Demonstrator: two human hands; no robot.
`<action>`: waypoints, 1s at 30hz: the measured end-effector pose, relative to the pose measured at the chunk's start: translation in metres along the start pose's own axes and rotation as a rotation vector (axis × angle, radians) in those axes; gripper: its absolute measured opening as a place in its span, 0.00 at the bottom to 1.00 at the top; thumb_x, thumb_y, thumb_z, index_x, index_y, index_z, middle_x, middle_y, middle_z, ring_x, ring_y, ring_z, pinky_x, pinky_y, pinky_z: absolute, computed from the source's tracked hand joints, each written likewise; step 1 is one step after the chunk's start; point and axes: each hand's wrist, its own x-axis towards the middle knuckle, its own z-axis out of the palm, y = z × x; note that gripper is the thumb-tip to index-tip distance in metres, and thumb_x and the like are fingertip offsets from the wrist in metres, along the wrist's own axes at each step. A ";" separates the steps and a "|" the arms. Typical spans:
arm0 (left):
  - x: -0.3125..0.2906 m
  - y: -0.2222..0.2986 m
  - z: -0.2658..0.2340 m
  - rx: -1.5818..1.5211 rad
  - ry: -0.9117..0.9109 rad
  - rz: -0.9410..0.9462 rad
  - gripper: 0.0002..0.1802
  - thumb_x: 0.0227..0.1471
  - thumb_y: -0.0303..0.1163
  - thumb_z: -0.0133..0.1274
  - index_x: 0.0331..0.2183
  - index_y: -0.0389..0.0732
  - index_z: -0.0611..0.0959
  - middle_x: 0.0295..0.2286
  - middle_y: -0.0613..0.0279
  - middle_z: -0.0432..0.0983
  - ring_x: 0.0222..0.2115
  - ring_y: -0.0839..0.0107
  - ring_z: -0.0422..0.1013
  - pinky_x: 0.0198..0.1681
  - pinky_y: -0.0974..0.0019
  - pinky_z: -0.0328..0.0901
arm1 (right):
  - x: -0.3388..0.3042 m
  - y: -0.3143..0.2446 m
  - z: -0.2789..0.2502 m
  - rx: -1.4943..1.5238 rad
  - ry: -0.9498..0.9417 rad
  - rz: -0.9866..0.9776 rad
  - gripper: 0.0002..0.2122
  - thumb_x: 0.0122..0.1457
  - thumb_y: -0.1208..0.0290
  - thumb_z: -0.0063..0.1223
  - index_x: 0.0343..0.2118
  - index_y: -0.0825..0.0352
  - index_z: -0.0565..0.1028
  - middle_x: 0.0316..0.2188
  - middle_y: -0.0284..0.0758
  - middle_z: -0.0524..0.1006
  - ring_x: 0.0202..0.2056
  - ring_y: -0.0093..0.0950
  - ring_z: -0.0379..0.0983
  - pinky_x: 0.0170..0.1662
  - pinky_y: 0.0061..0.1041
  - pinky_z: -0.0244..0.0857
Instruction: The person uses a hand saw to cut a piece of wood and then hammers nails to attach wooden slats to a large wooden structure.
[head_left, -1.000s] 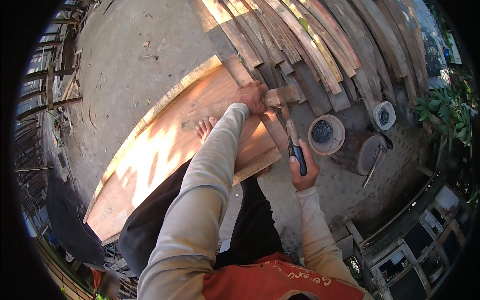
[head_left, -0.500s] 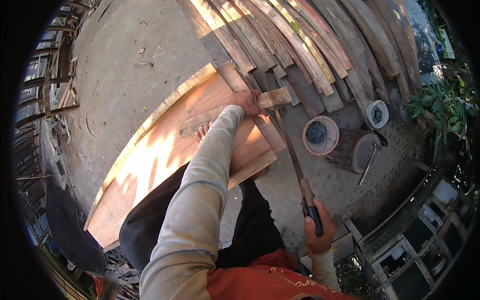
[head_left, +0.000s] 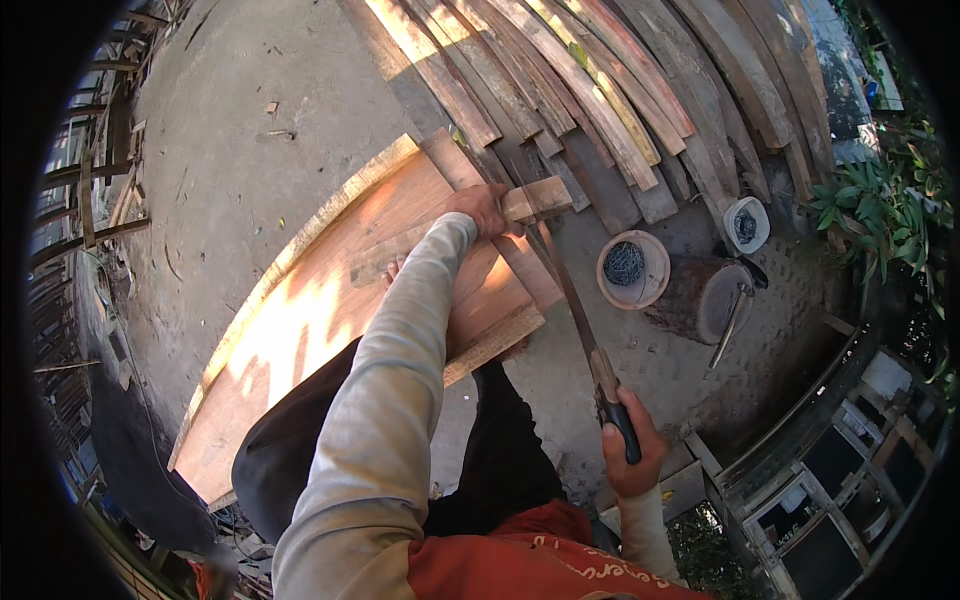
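I judge this the sawing step: my right hand, near right, wraps the handle of the long dark steel handsaw. Its blade crosses the short brown wooden plank just right of my left hand, which grips that plank over the pale brown wooden panel. A straight, steady push seems called for.

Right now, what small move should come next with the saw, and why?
Probably a forward push of the saw with the right hand, while the left hand steadies the narrow board. The saw crosses that board close beside the left hand, and most of its length lies between board and right hand, leaving room to push.
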 end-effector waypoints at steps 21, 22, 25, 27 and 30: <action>-0.005 0.037 -0.008 0.089 0.023 0.050 0.41 0.33 0.54 0.69 0.51 0.50 0.81 0.43 0.55 0.82 0.47 0.55 0.77 0.52 0.56 0.69 | 0.018 0.014 -0.011 -0.037 0.020 -0.158 0.21 0.57 0.73 0.55 0.54 0.75 0.73 0.39 0.51 0.82 0.36 0.39 0.84 0.39 0.29 0.75; -0.004 0.038 -0.002 0.083 0.025 0.044 0.41 0.33 0.55 0.69 0.51 0.49 0.81 0.43 0.55 0.82 0.46 0.55 0.77 0.52 0.56 0.69 | 0.061 0.017 0.013 0.067 -0.047 0.044 0.21 0.58 0.72 0.56 0.54 0.71 0.74 0.36 0.50 0.82 0.33 0.37 0.83 0.37 0.30 0.75; -0.004 0.045 -0.008 0.034 -0.012 0.054 0.42 0.33 0.55 0.69 0.52 0.49 0.81 0.43 0.55 0.82 0.46 0.55 0.77 0.52 0.56 0.69 | 0.137 0.022 0.060 0.071 0.053 -0.112 0.20 0.58 0.73 0.58 0.55 0.67 0.74 0.31 0.49 0.80 0.29 0.33 0.82 0.34 0.28 0.72; 0.002 0.026 -0.019 -0.001 0.028 0.069 0.44 0.32 0.56 0.70 0.52 0.49 0.80 0.43 0.55 0.83 0.48 0.56 0.77 0.53 0.57 0.69 | 0.143 0.008 0.067 0.035 0.006 -0.070 0.20 0.59 0.72 0.58 0.55 0.67 0.74 0.30 0.49 0.80 0.30 0.33 0.82 0.34 0.28 0.72; -0.010 0.005 -0.006 0.063 0.015 0.022 0.45 0.32 0.55 0.71 0.53 0.49 0.80 0.42 0.55 0.83 0.48 0.56 0.77 0.53 0.58 0.69 | 0.004 -0.009 0.002 -0.025 -0.016 -0.030 0.22 0.57 0.72 0.56 0.54 0.74 0.74 0.40 0.51 0.82 0.37 0.36 0.84 0.38 0.31 0.75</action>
